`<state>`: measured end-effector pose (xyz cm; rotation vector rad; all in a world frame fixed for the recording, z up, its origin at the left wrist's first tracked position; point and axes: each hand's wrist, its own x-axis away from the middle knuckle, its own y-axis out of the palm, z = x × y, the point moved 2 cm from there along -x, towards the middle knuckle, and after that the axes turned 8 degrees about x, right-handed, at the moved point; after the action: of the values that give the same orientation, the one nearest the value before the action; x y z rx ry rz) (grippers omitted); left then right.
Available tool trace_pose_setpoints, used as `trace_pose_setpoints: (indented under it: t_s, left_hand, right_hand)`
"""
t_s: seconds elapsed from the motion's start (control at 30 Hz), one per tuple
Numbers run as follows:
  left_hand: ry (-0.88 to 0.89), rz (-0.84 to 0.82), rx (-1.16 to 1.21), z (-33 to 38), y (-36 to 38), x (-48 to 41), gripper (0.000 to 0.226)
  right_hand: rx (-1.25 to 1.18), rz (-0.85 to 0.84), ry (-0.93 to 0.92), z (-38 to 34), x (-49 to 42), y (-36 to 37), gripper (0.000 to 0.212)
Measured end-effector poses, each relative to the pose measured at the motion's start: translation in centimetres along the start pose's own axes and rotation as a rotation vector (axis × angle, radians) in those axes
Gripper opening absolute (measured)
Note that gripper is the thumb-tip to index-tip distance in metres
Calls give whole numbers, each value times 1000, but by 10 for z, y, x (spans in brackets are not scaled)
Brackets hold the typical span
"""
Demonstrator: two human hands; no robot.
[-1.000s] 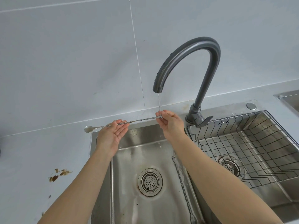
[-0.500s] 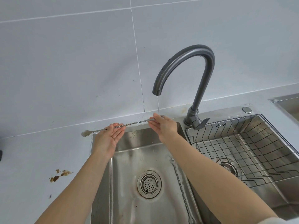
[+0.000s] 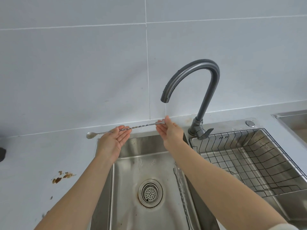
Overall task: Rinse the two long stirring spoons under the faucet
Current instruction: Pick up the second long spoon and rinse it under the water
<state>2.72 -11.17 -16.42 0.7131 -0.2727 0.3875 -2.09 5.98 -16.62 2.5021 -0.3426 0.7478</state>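
Spoon (image 3: 142, 125) held level under the trickling faucet (image 3: 207, 90).
Right hand (image 3: 171, 131) pinches its end; left hand (image 3: 113, 140) cradles the shaft on straight fingers. Second spoon (image 3: 181, 193) lies in the sink (image 3: 129, 209).

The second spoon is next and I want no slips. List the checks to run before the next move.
1. Faucet running: ok, thin water stream.
2. Stream hits the stirring spoon: cannot tell, it lands at the right hand fingertips pinching the spoon's end.
3. Spoon bowl under the stream: not ok, it sticks out over the countertop past the left hand.
4. Grip steady: ok, shaft rests on the left hand.
5. Second stirring spoon reachable: ok, lying in the basin by its right wall.
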Motion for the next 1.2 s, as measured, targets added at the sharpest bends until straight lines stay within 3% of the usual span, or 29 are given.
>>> trace_pose_setpoints:
  t_s: [0.2, 0.4, 0.63, 0.83, 1.0, 1.2]
  left_hand:
    - [11, -8, 6, -5, 11, -3, 30]
    - [-12, -34, 25, -14, 28, -8, 29]
    - [-25, -36, 27, -16, 31, -18, 28]
    - [-17, -59, -14, -18, 32, -23, 28]
    - [-12, -60, -34, -19, 28, -25, 28]
    - [-19, -51, -35, -23, 27, -24, 29]
  right_hand:
    - [106, -50, 83, -8, 1, 0, 47]
    - [63, -97, -43, -11, -6, -7, 14]
    - [43, -84, -33, -14, -10, -7, 11]
    - [93, -70, 31, -3, -11, 9, 39]
    - [95, -83, -3, 0, -11, 10, 17]
    - [104, -76, 18, 0, -5, 12, 18]
